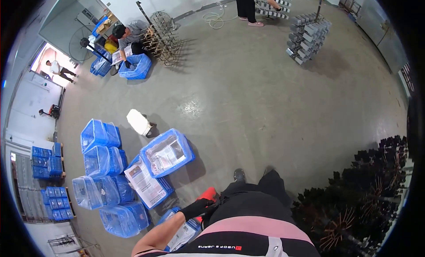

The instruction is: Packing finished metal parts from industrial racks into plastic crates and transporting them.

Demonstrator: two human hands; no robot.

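Note:
My left hand (196, 209), in a black glove, is low at the left of my waist, its fingers closed against my dark clothing. Something bright red (207, 194), perhaps fabric, shows on both sides of the hand; its kind is unclear. Below that hand is a blue crate with printed paper (183, 234), partly hidden by my arm. Farther left, a blue basket lined with clear plastic and newspaper (167, 156) rests partly over another paper-covered blue crate (147, 185). My right hand is out of view.
Several plastic-lined blue baskets (101, 160) stand at the left, near a white-topped stool (138, 122). Racks of dark parts (354, 199) crowd the lower right. At far left, a person crouches by a blue basket (136, 67); another works at a hanging rack (272, 4).

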